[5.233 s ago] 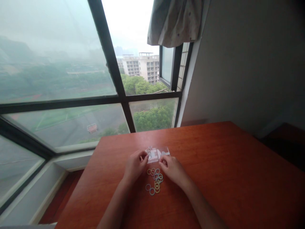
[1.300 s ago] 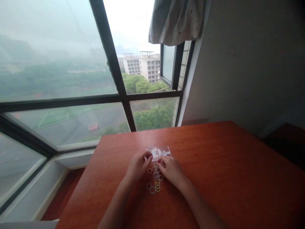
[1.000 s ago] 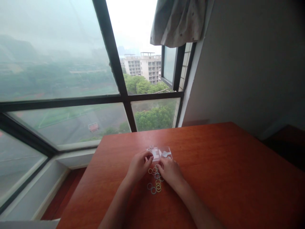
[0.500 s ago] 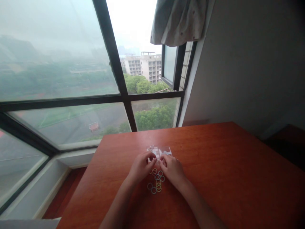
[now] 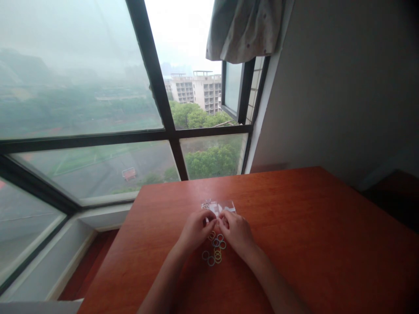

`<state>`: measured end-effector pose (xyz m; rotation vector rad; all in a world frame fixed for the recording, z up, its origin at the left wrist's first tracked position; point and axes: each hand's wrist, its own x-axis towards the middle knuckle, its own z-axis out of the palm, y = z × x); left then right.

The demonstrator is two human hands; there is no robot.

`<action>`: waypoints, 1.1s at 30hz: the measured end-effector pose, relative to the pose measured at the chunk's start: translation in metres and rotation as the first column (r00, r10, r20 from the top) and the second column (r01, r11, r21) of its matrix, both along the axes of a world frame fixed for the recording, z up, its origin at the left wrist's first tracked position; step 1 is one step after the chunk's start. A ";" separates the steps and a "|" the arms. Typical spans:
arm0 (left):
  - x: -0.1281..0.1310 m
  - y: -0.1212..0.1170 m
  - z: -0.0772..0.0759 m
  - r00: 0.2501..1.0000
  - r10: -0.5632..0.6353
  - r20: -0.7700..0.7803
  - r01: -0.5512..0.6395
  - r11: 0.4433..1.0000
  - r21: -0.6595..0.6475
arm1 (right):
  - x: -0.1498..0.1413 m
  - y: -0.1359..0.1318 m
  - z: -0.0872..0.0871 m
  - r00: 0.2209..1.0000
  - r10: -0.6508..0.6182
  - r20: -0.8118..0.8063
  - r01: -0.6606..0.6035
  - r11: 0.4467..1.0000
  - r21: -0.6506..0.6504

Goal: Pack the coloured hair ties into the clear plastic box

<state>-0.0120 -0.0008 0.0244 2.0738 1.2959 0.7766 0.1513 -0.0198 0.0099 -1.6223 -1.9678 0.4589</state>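
Window (image 5: 149, 65), dark frame, several panes; fills the left of the view, with a hazy sports field beyond the glass. Floor (image 5: 88, 261), reddish, a narrow strip below the window. Table (image 5: 294, 226), reddish-brown wood, smooth; runs from left of centre to the right edge.

Left hand (image 5: 198, 226), bare, over the table; fingers curled, thumb and forefinger drawn in near the other hand's fingertips. Whether a thing is pinched there cannot be told.

Building (image 5: 211, 93), pale, many-storeyed, outside; green trees (image 5: 211, 161) below it.

Rings (image 5: 216, 238), thin, loose, lying on the table between the forearms, on the near side of the fingertips. Upper group: yellowish, bluish and greenish, some overlapping. Lower group: two grey-blue at left, overlapping yellow ones at right.

Box (image 5: 231, 205), clear plastic, lying on the table just beyond both hands, its near edge partly hidden by the fingers; small contents at its left end, too small to name.

Right hand (image 5: 236, 229), bare; fingers bent inward, tips bunched beside the left fingertips; grip hidden, hold cannot be told.

Curtain (image 5: 244, 35), grey-beige, dotted, hanging at the top. Wall (image 5: 334, 87), grey, in shadow.
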 end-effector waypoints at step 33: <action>-0.025 0.009 -0.008 0.950 0.264 -0.167 -0.247 0.962 0.119 | 0.022 -0.006 0.012 0.937 0.322 0.136 -0.268 0.911 -0.313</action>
